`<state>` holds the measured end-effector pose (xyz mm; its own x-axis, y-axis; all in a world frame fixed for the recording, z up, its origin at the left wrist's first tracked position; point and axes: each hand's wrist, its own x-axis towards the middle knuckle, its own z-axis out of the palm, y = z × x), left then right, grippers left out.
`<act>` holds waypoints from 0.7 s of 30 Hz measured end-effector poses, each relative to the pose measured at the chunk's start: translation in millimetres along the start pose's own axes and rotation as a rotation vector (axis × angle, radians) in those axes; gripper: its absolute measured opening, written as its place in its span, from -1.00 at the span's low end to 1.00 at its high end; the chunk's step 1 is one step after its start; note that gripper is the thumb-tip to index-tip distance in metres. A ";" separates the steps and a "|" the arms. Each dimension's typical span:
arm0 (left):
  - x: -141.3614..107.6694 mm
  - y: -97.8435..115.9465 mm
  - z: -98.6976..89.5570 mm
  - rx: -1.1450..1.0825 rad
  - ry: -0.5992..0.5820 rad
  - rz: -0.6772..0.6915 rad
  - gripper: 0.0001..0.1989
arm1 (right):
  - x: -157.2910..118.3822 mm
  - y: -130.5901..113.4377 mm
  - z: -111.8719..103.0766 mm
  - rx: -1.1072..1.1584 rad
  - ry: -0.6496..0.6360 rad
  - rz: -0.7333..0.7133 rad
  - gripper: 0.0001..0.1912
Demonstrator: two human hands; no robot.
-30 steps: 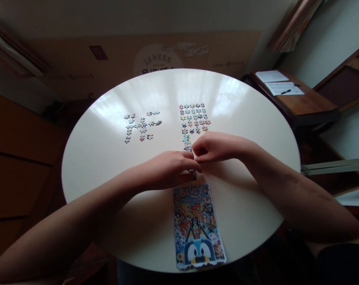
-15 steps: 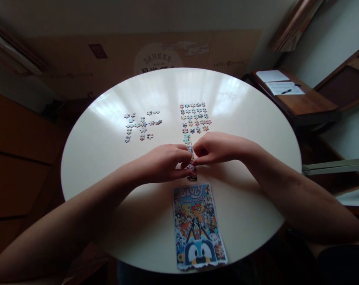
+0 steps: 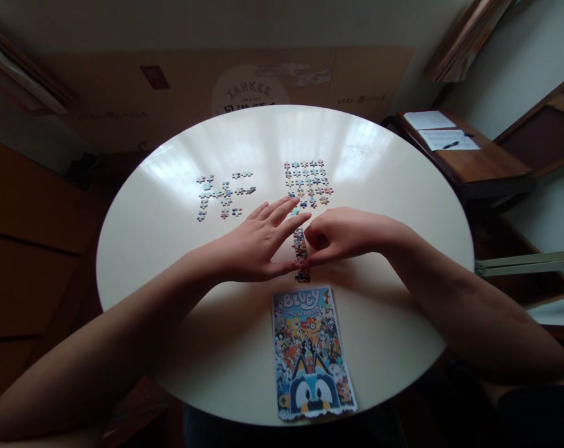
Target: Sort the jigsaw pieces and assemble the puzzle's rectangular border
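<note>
A narrow strip of joined jigsaw pieces [image 3: 301, 241] lies on the white table, running away from me. Over its left side, my left hand [image 3: 265, 242] is open with fingers spread; its thumb tip reaches the strip's near part. My right hand [image 3: 342, 233] sits against the strip's right side, fingers curled in and thumb stretched along to the strip's edge. Whether anything is inside those curled fingers is hidden. Beyond the strip, loose jigsaw pieces [image 3: 308, 174] stand in neat rows. A colourful picture sheet [image 3: 309, 348] headed "BLUEY" lies nearest me.
More scattered jigsaw pieces [image 3: 226, 193] lie left of the rows. The round white table [image 3: 160, 236] has a curved edge on all sides. On the right, a brown wooden desk [image 3: 491, 163] carries papers [image 3: 443, 139] and a pen [image 3: 451, 145].
My left hand has opened from a bent, pinching shape at the strip, its fingers now spread and reaching farther forward. My right hand has stayed almost in place.
</note>
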<state>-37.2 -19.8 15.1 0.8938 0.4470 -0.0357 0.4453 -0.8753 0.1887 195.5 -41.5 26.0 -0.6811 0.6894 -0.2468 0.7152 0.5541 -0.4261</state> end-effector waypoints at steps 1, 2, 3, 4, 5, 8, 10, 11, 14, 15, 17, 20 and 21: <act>0.7 -0.8 0.3 -0.005 -0.030 0.012 -0.17 | -1.2 -0.2 -0.6 -0.007 -0.010 -0.001 -0.50; 1.4 -1.5 0.7 -0.011 -0.064 0.025 -0.17 | -2.8 -0.5 -1.2 -0.018 -0.028 -0.001 -0.48; 2.0 -2.3 1.0 -0.018 -0.098 0.036 -0.18 | -4.7 -0.9 -1.8 -0.028 -0.052 0.004 -0.47; 2.6 -3.0 1.4 -0.023 -0.127 0.044 -0.19 | -6.8 -1.4 -2.2 -0.035 -0.082 0.013 -0.47; 3.2 -3.6 1.8 -0.027 -0.145 0.052 -0.19 | -8.8 -2.1 -2.5 -0.038 -0.116 0.022 -0.46; 5.6 -4.7 3.5 -0.033 -0.148 0.066 -0.20 | -13.3 -5.6 -2.8 -0.035 -0.186 0.037 -0.44; 8.0 -4.1 4.8 -0.037 -0.144 0.072 -0.20 | -14.0 -9.1 -2.5 -0.043 -0.195 0.035 -0.42; 9.4 -3.5 5.3 -0.041 -0.148 0.075 -0.20 | -13.9 -11.2 -2.3 -0.051 -0.194 0.038 -0.42; 12.7 -0.8 6.5 -0.049 -0.164 0.086 -0.20 | -13.0 -17.6 -1.3 -0.071 -0.194 0.052 -0.42; 13.4 0.0 6.8 -0.051 -0.170 0.090 -0.21 | -12.8 -19.4 -0.9 -0.079 -0.194 0.056 -0.42; 14.3 0.6 7.8 -0.059 -0.177 0.098 -0.21 | -12.5 -22.0 0.3 -0.104 -0.186 0.060 -0.41; 15.0 -1.2 10.7 -0.083 -0.166 0.112 -0.22 | -12.2 -23.2 2.1 -0.133 -0.162 0.063 -0.39; 15.1 -2.3 11.9 -0.091 -0.157 0.121 -0.23 | -12.1 -23.1 2.6 -0.135 -0.154 0.065 -0.39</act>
<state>-24.1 -13.2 2.4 0.9410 0.2990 -0.1585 0.3338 -0.8974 0.2884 186.9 -63.9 36.5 -0.6411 0.6521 -0.4046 0.7661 0.5754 -0.2865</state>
